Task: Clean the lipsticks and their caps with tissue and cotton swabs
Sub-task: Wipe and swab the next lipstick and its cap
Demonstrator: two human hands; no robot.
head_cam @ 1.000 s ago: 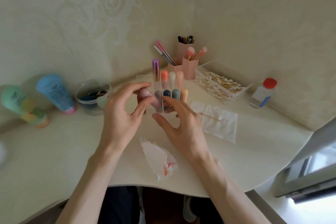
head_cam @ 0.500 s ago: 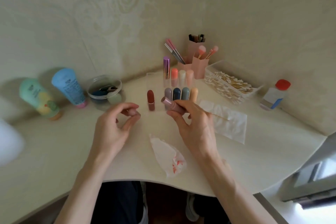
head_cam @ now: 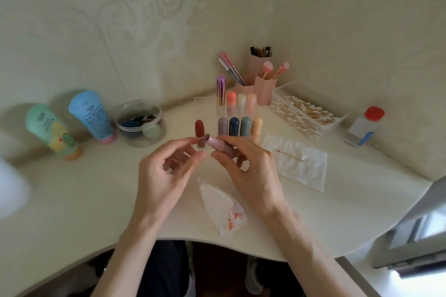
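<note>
My right hand grips an uncapped pink lipstick tube above the table, its open end pointing left. My left hand is just left of that end, index finger and thumb stretched toward it, the other fingers curled round the pink cap, which is almost hidden. A dark red lipstick stands uncapped behind my fingers. Capped lipsticks stand in two rows in a clear holder. A crumpled red-stained tissue lies between my wrists. A flat tissue at the right carries a used cotton swab.
A clear box of cotton swabs and a red-capped bottle stand at the right. Pink brush holders fill the corner. A round tub of sponges and two cream tubes lie left. The table's curved front edge is near.
The cap came off the pink lipstick. My right hand drew the tube out of the holder toward me, and my left hand, after moving away with the cap, came back close to the tube's open end.
</note>
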